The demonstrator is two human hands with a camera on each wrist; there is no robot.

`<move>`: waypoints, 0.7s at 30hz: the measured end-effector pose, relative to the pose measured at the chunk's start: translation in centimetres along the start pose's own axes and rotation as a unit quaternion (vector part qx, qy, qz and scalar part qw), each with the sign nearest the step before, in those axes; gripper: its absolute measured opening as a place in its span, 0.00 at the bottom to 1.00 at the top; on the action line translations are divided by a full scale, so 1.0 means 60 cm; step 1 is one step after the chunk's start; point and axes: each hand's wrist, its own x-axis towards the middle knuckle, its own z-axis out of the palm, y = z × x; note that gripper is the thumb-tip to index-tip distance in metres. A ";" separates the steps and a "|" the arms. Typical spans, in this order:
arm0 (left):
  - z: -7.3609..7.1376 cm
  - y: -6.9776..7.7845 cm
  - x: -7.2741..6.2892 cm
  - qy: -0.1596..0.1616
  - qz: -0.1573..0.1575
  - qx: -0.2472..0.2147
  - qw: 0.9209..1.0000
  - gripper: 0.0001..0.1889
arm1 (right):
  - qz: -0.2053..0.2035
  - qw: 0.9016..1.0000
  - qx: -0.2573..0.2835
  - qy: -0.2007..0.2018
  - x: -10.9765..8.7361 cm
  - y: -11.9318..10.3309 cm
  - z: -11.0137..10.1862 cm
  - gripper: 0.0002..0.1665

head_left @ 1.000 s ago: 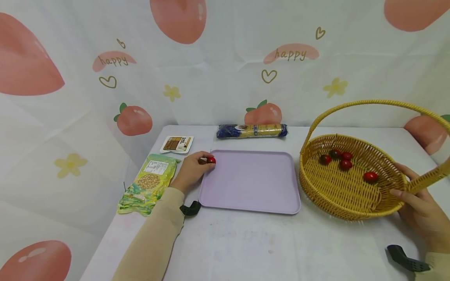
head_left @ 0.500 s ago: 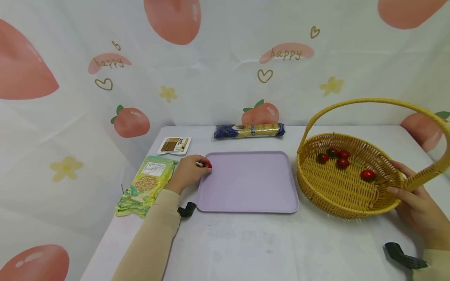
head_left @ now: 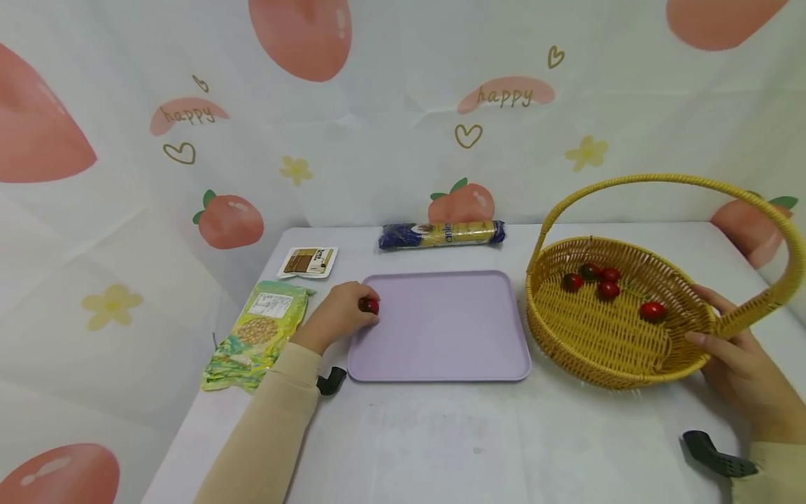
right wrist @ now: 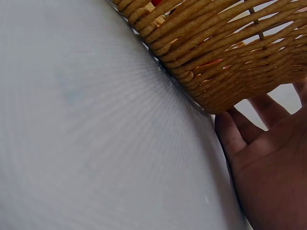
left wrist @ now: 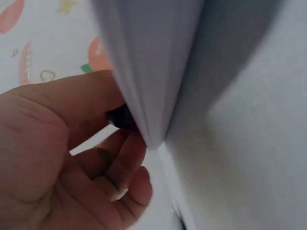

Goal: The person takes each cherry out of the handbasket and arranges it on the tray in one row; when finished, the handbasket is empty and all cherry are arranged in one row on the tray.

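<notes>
My left hand pinches a red and dark-green cherry tomato over the left edge of the lilac tray. In the left wrist view the tomato's dark end shows between thumb and fingers, partly hidden by the tray's rim. At the right stands a yellow wicker basket with a tall arched handle. Several cherry tomatoes lie in it. My right hand grips the basket's right side at the handle's foot, thumb over the rim. Its other fingers reach round the outer wall in the right wrist view.
Left of the tray lie a green and yellow bag of beans and a small flat brown and white packet. A blue and yellow tube-shaped package lies behind the tray. A printed cloth hangs at the table's back.
My left hand has moved a little nearer to me along the tray's left edge with the cherry tomato. The right hand keeps its hold on the basket, and the head view has shifted slightly.
</notes>
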 end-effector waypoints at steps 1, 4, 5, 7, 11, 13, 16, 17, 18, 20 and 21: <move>0.000 0.001 -0.001 0.007 0.008 -0.004 1.000 0.16 | -0.002 1.000 0.003 -0.002 0.001 0.000 0.001 0.42; -0.002 0.013 -0.002 0.027 0.032 -0.041 0.998 0.16 | -0.003 1.000 0.011 -0.007 0.002 0.001 0.003 0.42; -0.002 0.021 0.000 0.033 0.040 -0.056 0.997 0.16 | -0.003 1.000 0.008 -0.006 0.002 0.001 0.003 0.42; -0.002 0.044 0.007 0.041 0.060 -0.078 0.994 0.17 | -0.001 1.000 0.003 -0.008 0.002 0.001 0.002 0.42; 0.013 0.102 0.037 0.037 0.097 -0.106 0.989 0.19 | 0.009 1.000 -0.021 0.003 0.000 0.001 -0.002 0.43; 0.028 0.131 0.056 0.025 0.111 -0.120 0.986 0.18 | 0.014 1.000 -0.027 0.006 -0.001 0.002 -0.005 0.44; 0.053 0.169 0.081 0.001 0.121 -0.142 0.982 0.18 | 0.020 0.999 -0.033 0.012 -0.002 0.003 -0.007 0.44; 0.061 0.180 0.088 -0.004 0.125 -0.153 0.980 0.18 | 0.020 0.999 -0.035 0.012 -0.003 0.003 -0.007 0.44; 0.070 0.190 0.095 -0.006 0.128 -0.162 0.978 0.18 | 0.019 0.999 -0.033 0.008 -0.003 0.004 -0.007 0.44; 0.087 0.207 0.107 -0.006 0.135 -0.183 0.974 0.19 | 0.021 0.999 -0.038 0.009 -0.002 0.004 -0.005 0.44; 0.095 0.214 0.111 -0.005 0.137 -0.194 0.972 0.19 | 0.021 0.999 -0.037 0.010 -0.002 0.003 -0.004 0.44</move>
